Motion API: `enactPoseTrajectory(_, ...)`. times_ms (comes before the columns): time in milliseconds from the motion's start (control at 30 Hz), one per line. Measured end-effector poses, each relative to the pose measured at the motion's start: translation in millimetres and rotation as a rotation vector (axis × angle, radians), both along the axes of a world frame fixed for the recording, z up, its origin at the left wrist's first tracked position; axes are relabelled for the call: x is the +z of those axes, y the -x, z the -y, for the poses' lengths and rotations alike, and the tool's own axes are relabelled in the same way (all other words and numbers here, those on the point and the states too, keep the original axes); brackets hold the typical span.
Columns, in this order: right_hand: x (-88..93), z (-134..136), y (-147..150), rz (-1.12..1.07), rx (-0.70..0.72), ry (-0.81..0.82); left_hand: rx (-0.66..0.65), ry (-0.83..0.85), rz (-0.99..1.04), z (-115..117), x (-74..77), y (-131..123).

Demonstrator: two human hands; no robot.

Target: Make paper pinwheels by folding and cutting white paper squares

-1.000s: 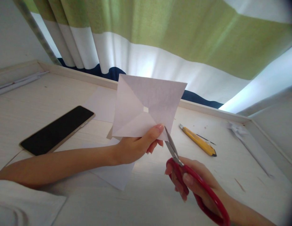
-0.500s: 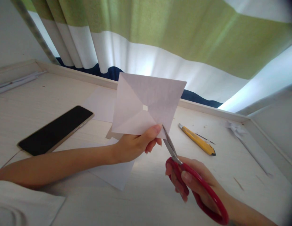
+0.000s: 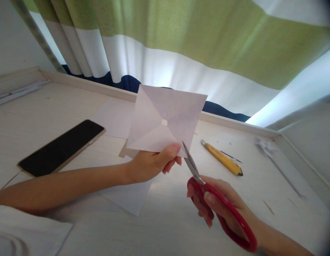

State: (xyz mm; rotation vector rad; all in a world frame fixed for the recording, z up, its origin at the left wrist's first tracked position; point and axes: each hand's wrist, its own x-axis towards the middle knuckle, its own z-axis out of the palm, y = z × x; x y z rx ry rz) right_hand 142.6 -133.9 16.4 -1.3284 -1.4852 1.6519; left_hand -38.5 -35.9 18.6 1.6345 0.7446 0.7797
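Observation:
My left hand point(image 3: 151, 164) pinches the lower edge of a white square paper point(image 3: 165, 119), holding it upright above the table. The paper shows diagonal creases and a small hole at its centre. Fingers of my right hand point(image 3: 220, 206) are through the handles of red scissors point(image 3: 212, 199), gripping them. The scissor blades point up and left, and their tips touch the paper's lower right corner beside my left thumb.
A black phone point(image 3: 62, 146) lies face up at left. White paper sheets point(image 3: 114, 117) lie flat under my left arm. A yellow utility knife point(image 3: 222, 158) rests at right. A striped curtain point(image 3: 180, 42) hangs behind the table's raised rim point(image 3: 234, 125).
The paper has turned slightly and shifted a little right. The scissor blades have edged up and left to the paper's lower corner. Both hands keep their grips.

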Motion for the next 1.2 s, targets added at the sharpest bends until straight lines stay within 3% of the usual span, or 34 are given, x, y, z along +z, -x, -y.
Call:
enactPoseTrajectory(400,-1.1,-1.2,0.5,-0.036,-0.015,0.004,0.023,-0.016,0.030,1.7,0.7,0.1)
enactPoseTrajectory(667,14.1,-5.8,6.2,0.022,-0.016,0.084,0.015,-0.020,0.012,2.0,1.8,-0.3)
enactPoseTrajectory(933,-0.7,-1.4,0.5,-0.055,-0.014,0.017,0.006,-0.013,0.003,0.7,-0.2,-1.2)
enactPoseTrajectory(1200,0.8,-1.1,1.6,-0.065,-0.019,0.034,0.015,-0.016,-0.021,0.6,0.6,-1.8)
